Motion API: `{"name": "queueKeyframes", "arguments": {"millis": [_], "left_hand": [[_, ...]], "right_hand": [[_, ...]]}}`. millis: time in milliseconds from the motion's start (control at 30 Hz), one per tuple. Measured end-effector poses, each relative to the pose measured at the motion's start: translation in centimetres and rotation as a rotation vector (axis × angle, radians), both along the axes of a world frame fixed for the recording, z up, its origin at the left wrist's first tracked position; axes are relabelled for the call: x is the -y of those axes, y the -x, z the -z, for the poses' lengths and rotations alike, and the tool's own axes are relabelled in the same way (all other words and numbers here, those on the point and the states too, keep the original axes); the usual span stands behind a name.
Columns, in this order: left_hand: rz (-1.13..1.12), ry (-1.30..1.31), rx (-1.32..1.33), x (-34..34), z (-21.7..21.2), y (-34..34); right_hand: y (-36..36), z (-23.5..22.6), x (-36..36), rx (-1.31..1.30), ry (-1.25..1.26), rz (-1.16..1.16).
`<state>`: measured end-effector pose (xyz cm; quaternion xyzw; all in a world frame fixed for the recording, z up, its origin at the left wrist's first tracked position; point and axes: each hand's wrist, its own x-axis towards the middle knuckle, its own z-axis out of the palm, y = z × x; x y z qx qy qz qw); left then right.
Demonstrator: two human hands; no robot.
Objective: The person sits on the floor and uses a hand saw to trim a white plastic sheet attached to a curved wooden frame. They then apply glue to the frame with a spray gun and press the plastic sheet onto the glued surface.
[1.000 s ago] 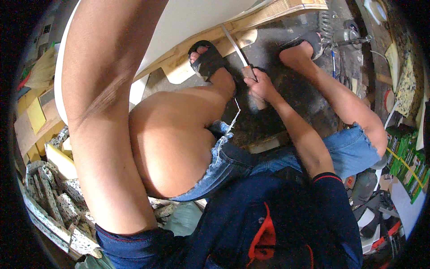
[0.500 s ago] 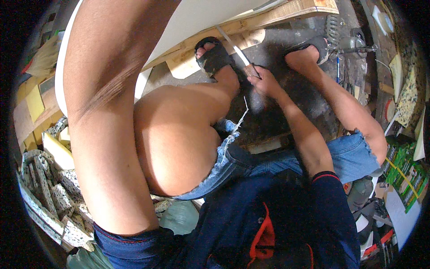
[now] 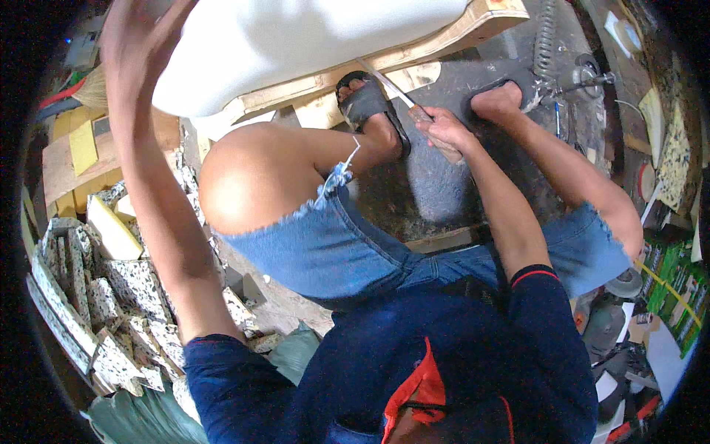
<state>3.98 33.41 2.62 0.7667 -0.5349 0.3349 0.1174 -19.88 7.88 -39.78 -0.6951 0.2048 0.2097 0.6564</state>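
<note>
My right hand [image 3: 447, 131] is closed around the brown wooden handle of a long knife [image 3: 392, 89]. Its narrow blade points up and left, and the tip lies at the lower edge of a wooden frame [image 3: 436, 48]. On that frame rests a large white, smooth padded piece [image 3: 325, 44]. My left hand [image 3: 144, 26] is raised at the top left beside the white piece. The picture's upper edge cuts off its fingers, so I cannot see whether it touches the padding.
Speckled foam offcuts [image 3: 111, 311] are heaped at the left, near a straw broom [image 3: 92, 89]. My sandaled feet stand on the dark floor [image 3: 436, 185] below the frame. A coiled air hose [image 3: 545, 37] and a metal tool [image 3: 584, 74] lie at the upper right. Green packaging [image 3: 669, 285] is far right.
My left arm has swung up and outward, uncovering more of the white piece and the foam heap. My left knee has shifted left. The knife stays in my right hand, slightly lower.
</note>
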Motion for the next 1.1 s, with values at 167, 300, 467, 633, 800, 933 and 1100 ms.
{"name": "queueKeyframes", "arguments": {"millis": [167,300,467,633,800,933,1100], "left_hand": [[-0.475,0.656,-0.783,-16.3,5.4,5.2],[-0.547,0.8,-0.962,-22.2,8.7,8.0],[-0.517,0.695,-1.121,-23.9,8.8,5.1],[-0.586,0.69,-1.286,-21.6,12.6,-4.4],[-0.601,0.736,-1.479,-20.0,19.4,-11.5],[-0.364,0.678,-1.641,-20.9,22.1,-14.8],[-0.065,1.011,-1.757,-23.7,23.9,-16.7]], "right_hand": [[-0.4,-0.4,-1.7,0.026,0.15,0.094],[0.2,-1.0,-3.4,0.095,0.05,0.204],[0.4,-1.1,-5.5,-0.005,0.103,0.199],[0.4,-0.1,-7.4,0.08,0.116,0.28],[1.1,0.0,-8.0,0.125,0.148,0.225],[0.9,-1.5,-9.4,0.097,0.068,0.241],[-2.3,-1.7,-11.5,0.089,0.038,0.31]]}}
